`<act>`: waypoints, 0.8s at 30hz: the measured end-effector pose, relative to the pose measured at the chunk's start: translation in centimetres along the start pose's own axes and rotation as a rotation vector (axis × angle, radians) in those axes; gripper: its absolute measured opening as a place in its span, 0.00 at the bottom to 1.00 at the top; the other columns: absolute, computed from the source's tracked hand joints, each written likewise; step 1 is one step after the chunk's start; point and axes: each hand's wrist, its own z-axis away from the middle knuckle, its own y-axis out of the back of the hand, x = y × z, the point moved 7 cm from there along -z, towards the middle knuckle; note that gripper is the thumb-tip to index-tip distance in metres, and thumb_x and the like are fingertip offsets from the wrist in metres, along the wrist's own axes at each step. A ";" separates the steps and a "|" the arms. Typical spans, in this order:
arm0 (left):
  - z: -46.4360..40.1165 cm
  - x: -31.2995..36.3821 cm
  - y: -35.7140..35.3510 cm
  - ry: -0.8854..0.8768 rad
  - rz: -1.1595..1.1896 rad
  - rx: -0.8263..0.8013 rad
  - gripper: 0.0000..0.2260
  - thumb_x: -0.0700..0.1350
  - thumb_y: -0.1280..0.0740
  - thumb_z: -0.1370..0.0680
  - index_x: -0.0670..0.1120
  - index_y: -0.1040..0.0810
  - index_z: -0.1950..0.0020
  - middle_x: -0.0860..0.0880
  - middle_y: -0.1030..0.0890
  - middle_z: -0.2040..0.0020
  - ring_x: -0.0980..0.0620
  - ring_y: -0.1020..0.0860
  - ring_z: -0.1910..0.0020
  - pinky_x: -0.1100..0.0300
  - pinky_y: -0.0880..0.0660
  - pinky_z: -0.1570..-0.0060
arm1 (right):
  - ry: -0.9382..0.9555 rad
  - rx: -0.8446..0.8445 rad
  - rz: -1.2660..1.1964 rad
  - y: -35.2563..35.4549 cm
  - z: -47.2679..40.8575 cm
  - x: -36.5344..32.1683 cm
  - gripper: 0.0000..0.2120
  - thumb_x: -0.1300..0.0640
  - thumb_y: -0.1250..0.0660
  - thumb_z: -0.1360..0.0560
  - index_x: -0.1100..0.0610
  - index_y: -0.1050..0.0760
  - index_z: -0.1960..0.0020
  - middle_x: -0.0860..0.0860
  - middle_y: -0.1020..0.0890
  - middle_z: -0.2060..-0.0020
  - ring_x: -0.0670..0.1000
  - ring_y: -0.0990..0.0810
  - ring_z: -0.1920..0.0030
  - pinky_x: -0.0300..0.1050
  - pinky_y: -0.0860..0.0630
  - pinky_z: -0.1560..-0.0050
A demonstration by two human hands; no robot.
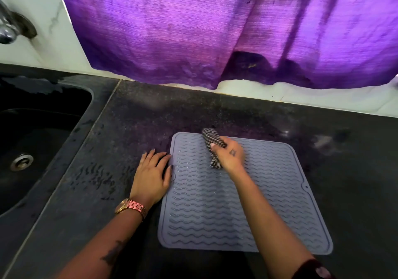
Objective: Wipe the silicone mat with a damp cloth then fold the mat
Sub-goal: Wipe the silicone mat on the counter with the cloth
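Right hand gripping rolled damp cloth on far part of silicone mat, flat on worktop; unwiped ridges stretching nearward. Left hand flat, fingers straight, steadying left edge.

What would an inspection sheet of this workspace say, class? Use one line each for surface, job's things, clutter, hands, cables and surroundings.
Surface: dark stone counter, with wet wavy marks left of the mat.
Job's things: grey silicone mat lies flat and unfolded; checked cloth rests on its far part.
Clutter: nothing seen.
Hands: left hand lies flat at the mat's left edge; right hand grips the cloth.
Cables: nothing seen.
Surroundings: black sink and tap at left; purple curtain hangs behind.
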 end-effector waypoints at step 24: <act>0.0 -0.1 -0.1 -0.017 -0.010 -0.032 0.27 0.52 0.52 0.25 0.41 0.28 0.33 0.43 0.27 0.33 0.42 0.35 0.29 0.50 0.49 0.26 | -0.025 -0.462 -0.323 -9.2 2.8 -4.1 0.25 0.56 0.31 0.27 0.60 0.31 0.32 0.58 0.23 0.39 0.55 0.24 0.40 0.46 0.28 0.38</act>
